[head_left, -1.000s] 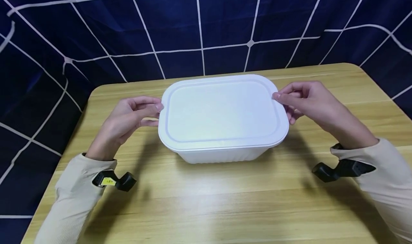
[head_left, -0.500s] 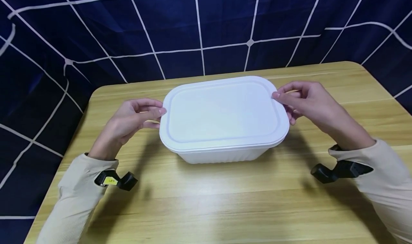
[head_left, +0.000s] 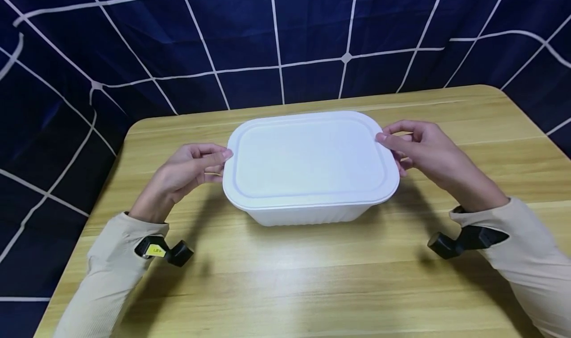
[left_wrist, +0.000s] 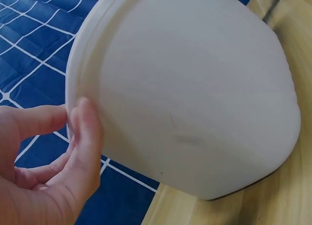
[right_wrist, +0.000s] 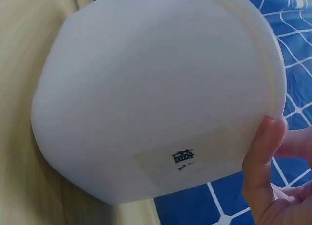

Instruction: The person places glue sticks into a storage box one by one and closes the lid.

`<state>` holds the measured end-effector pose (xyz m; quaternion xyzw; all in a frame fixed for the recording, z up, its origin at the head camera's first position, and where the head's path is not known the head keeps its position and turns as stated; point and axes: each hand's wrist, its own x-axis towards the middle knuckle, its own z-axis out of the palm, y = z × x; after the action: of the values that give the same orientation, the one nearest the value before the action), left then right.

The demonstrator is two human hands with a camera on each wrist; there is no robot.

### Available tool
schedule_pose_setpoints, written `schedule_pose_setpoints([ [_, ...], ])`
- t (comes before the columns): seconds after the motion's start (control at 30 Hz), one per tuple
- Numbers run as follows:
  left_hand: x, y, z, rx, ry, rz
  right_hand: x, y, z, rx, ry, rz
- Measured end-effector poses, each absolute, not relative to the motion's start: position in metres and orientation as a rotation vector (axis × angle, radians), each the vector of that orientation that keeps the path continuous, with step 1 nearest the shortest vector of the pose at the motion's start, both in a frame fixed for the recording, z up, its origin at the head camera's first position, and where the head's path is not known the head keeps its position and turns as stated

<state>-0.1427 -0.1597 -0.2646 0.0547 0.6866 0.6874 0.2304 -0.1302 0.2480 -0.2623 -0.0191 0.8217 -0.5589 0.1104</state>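
Note:
A white lidded storage box (head_left: 308,215) stands on the wooden table, its flat rounded lid (head_left: 310,159) lying over the top. At the lid's left end my left hand (head_left: 192,169) pinches the rim, thumb above and fingers below. My right hand (head_left: 424,147) grips the opposite end in the same way. The left wrist view shows the box's plain end wall (left_wrist: 195,98) sloping down to the table, with left fingertips (left_wrist: 87,113) at the rim. In the right wrist view a clear label (right_wrist: 187,159) with dark print is on the other end wall. The box's inside is hidden.
The wooden table (head_left: 285,278) extends around the box on all sides. Behind and to the left hangs a dark blue cloth (head_left: 250,30) with white grid lines. Each wrist carries a black camera mount; the left mount (head_left: 162,250) has a yellow sticker.
Both hands have come slightly down and toward me. The lid's far edge has dropped lower in the head view, after a brief tilt with its left side lower. The box body stays put.

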Motion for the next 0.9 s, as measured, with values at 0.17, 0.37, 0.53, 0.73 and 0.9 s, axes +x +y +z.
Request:
schedule_pose_setpoints([
  [0.17, -0.143, -0.159, -0.267, 0.174, 1.834, 1.884, -0.134, 0.253, -0.269, -0.107, 2.172, -1.870],
  [0.37, -0.143, -0.155, -0.269, 0.157, 1.809, 1.894, -0.134, 0.255, -0.273, -0.137, 1.952, -2.020],
  [0.53, -0.142, -0.151, -0.268, 0.121, 1.760, 1.945, -0.134, 0.256, -0.274, -0.178, 1.842, -2.083],
  [0.73, -0.142, -0.148, -0.266, 0.089, 1.675, 1.999, -0.133, 0.256, -0.276, -0.107, 1.715, -2.186],
  [0.9, -0.143, -0.151, -0.268, 0.076, 1.645, 1.998, -0.132, 0.254, -0.277, -0.079, 1.642, -2.240],
])
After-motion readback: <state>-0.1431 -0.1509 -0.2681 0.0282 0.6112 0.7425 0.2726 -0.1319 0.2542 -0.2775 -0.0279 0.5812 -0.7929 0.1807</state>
